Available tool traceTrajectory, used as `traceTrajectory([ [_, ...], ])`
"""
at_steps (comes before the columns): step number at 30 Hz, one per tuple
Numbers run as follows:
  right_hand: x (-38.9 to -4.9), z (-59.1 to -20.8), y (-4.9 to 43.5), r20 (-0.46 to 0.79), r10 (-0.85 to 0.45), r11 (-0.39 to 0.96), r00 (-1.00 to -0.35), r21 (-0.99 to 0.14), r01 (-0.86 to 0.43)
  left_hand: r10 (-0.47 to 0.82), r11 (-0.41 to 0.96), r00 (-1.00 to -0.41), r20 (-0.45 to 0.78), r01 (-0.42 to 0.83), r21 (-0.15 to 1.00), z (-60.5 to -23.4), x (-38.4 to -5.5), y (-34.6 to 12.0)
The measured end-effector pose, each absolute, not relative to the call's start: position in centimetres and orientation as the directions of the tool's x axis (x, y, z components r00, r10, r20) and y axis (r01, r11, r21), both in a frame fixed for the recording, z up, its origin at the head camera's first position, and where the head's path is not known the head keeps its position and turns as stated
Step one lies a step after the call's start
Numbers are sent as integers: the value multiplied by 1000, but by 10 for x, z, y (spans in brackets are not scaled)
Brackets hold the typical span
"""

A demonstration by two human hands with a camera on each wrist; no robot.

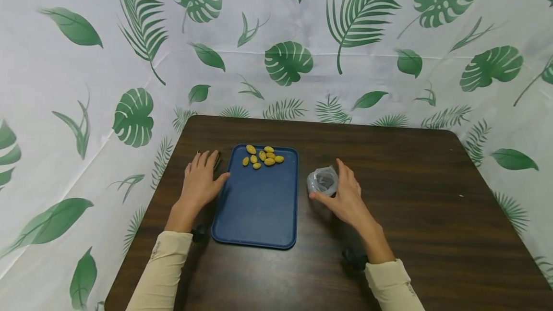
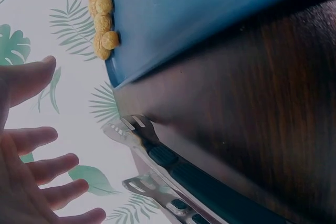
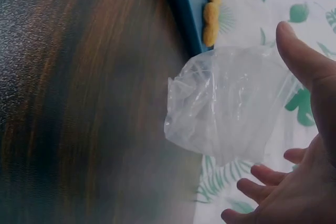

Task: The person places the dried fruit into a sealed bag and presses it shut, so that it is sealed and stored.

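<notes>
My left hand [image 1: 200, 181] is over the tray's left side, fingers spread and thumb toward the rim. Beside it lie metal tongs with dark grips [image 2: 184, 174], mostly hidden by the hand in the head view. My right hand [image 1: 345, 198] has its thumb and fingers spread around the near right side of a clear plastic bag [image 1: 323, 181], which stands open-topped on the table. In the right wrist view the bag [image 3: 226, 103] sits in front of the extended thumb and fingers. Several small yellow oval pieces [image 1: 270, 161] lie at the far end of the blue tray [image 1: 259, 205].
The dark wooden table [image 1: 410, 205] carries the tray left of its middle, with the bag right of the tray. A white cloth with green leaf prints [image 1: 242, 71] hangs behind the table and along its sides. A small pale speck [image 1: 461, 195] lies on the right part.
</notes>
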State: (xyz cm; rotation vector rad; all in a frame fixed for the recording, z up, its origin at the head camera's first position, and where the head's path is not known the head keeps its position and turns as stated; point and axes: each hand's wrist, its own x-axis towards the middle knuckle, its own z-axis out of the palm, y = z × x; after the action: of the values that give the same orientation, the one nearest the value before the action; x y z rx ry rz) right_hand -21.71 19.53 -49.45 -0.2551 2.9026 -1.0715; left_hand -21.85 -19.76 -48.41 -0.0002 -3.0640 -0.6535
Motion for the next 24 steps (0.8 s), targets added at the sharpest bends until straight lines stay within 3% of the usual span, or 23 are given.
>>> traceTrajectory([
  [24,-217,-508,196,-70,-158,696,-985,-716,-61,-37,907,-999,-17,-41,419,-495,-211,-215],
])
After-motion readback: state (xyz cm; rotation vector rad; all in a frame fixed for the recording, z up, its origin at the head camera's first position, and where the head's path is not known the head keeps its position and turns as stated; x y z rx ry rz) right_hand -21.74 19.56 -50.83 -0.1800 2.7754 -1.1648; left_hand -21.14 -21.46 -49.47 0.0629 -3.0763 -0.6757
